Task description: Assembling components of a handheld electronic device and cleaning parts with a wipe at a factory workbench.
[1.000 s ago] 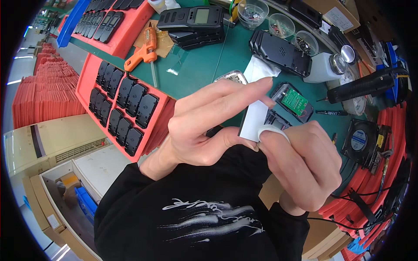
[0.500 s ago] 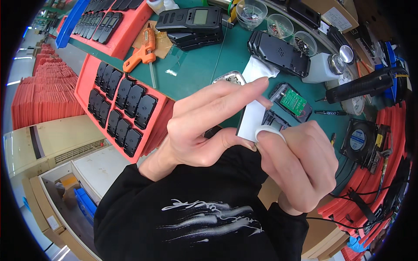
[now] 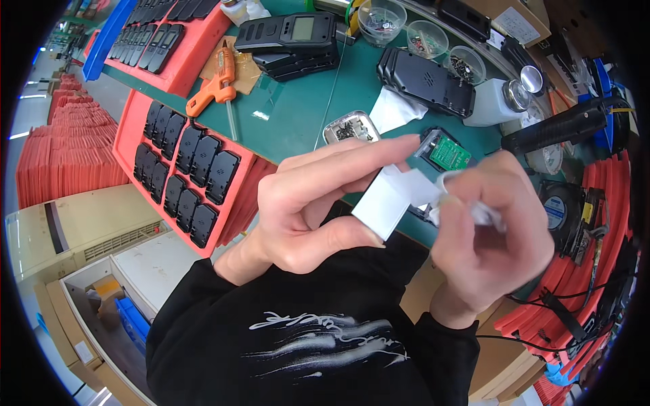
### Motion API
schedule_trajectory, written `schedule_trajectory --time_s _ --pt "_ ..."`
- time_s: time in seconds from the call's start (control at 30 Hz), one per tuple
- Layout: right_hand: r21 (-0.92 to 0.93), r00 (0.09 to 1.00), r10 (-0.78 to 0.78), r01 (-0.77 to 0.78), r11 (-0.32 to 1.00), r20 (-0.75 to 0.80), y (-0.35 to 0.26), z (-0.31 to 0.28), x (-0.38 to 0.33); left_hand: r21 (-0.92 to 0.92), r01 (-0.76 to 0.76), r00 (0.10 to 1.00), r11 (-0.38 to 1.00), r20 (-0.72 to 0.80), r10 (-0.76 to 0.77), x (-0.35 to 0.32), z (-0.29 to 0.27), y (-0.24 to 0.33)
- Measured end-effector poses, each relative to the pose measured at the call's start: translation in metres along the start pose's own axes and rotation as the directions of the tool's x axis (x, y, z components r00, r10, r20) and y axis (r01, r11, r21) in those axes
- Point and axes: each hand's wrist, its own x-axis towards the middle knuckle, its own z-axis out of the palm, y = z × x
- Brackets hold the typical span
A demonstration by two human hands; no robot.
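Note:
My left hand [image 3: 305, 210] pinches a small flat rectangular panel [image 3: 382, 203] between thumb and fingers; its white face is turned up and one edge is dark. In my right hand [image 3: 501, 227], slightly blurred, is a crumpled white cloth or tissue [image 3: 486, 215], held beside the panel's right end. A thin white piece spans from the panel toward that hand; I cannot tell whether it is cloth or film. Just beyond the hands lies an opened black casing with a green circuit board [image 3: 448, 154]. Another device part below it is mostly hidden.
An orange glue gun [image 3: 220, 88] and stacked black handheld devices [image 3: 291, 44] lie at the back. Red foam trays [image 3: 233, 196] of black covers stand left. A screw dish [image 3: 352, 128], screw cups [image 3: 426, 40], white bottle [image 3: 493, 101] and black electric screwdriver [image 3: 558, 132] surround the work.
My right hand has moved right, off the panel's near corner, with the white cloth now bunched in it. The panel has tilted and shifted slightly left in my left hand.

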Motion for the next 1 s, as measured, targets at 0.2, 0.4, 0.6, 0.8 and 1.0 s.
schedule_trajectory --time_s 0.2,0.4,0.6,0.8,1.0 --pt "0.366 0.876 0.457 -0.481 0.797 0.155 0.002 -0.002 0.000 -0.344 -0.089 0.995 0.935 -0.079 0.065 -0.006 0.011 -0.011" --pt "0.556 0.674 0.682 -0.696 0.455 0.285 0.003 -0.001 0.003 -0.446 0.011 0.993 0.895 -0.097 -0.060 -0.008 0.014 -0.008" --pt "0.593 0.684 0.658 -0.683 0.426 0.316 0.004 -0.002 0.003 -0.424 -0.025 0.998 0.905 -0.063 -0.002 -0.007 0.010 -0.012" --pt "0.581 0.728 0.622 -0.650 0.490 0.290 0.007 -0.004 -0.001 -0.398 -0.031 0.999 0.917 -0.026 0.023 -0.006 0.008 -0.013" --pt "0.570 0.736 0.615 -0.645 0.509 0.284 0.002 -0.004 0.001 -0.427 -0.109 0.982 0.898 -0.185 0.031 -0.014 0.021 -0.012"
